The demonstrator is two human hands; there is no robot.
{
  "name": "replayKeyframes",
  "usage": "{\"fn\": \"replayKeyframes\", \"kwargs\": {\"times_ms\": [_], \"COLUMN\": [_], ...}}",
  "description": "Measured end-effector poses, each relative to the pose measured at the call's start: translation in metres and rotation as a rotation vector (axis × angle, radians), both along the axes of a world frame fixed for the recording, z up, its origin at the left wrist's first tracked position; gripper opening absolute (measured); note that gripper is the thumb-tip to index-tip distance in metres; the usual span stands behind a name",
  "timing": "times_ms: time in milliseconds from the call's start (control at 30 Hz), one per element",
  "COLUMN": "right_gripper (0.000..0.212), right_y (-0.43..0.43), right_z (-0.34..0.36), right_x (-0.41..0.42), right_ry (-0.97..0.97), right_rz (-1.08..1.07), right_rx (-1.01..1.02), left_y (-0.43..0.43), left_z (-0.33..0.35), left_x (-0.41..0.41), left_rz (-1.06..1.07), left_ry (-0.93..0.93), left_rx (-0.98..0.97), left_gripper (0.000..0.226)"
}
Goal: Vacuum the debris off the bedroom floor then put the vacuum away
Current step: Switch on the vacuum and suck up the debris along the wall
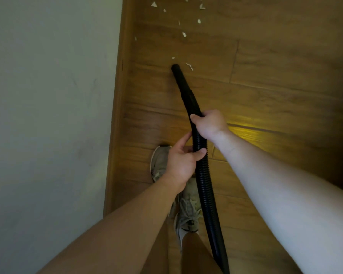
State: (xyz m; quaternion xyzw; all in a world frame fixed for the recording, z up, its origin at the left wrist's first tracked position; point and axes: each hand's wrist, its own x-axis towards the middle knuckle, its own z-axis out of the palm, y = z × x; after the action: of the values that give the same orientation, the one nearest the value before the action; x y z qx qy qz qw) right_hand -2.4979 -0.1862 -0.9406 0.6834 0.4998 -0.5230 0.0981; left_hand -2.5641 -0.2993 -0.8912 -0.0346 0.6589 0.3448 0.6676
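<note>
Hands, left hand (179, 161) and right hand (208, 123), clench ribbed black hose (203, 175) over woodgrain floor (265, 76).

One black ribbed vacuum hose (203, 175) with smooth nozzle end; two bare hands, left (181, 162) and right (209, 123); one beige laced sneaker (186, 212); roughly ten small white paper scraps (184, 34) scattered on the brown wood-plank floor (275, 95); one pale wall (48, 95).
</note>
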Motion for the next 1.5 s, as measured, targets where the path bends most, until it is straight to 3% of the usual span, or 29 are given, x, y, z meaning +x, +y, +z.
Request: {"fn": "replayKeyframes", "kwargs": {"times_ms": [133, 733, 1000, 1500], "right_gripper": [0.023, 0.033, 0.030, 0.031], "right_y": [0.013, 0.025, 0.039, 0.055], "right_z": [0.004, 0.021, 0.018, 0.004], "right_x": [-0.001, 0.040, 0.042, 0.008], "right_ry": [-0.012, -0.084, 0.001, 0.171], "right_rz": [-0.004, -0.110, -0.130, 0.036], "right_rx": [-0.016, -0.056, -0.042, -0.011], "left_y": [0.012, 0.032, 0.042, 0.053], "left_z": [0.000, 0.016, 0.007, -0.003], "left_x": [-0.002, 0.022, 0.027, 0.006], "left_rz": [-0.018, -0.095, -0.088, 0.067], "left_ry": [-0.001, -0.110, -0.055, 0.021], "left_rx": [-0.003, -0.017, -0.019, -0.035], "left_gripper": [0.070, 0.071, 0.075, 0.075]}}
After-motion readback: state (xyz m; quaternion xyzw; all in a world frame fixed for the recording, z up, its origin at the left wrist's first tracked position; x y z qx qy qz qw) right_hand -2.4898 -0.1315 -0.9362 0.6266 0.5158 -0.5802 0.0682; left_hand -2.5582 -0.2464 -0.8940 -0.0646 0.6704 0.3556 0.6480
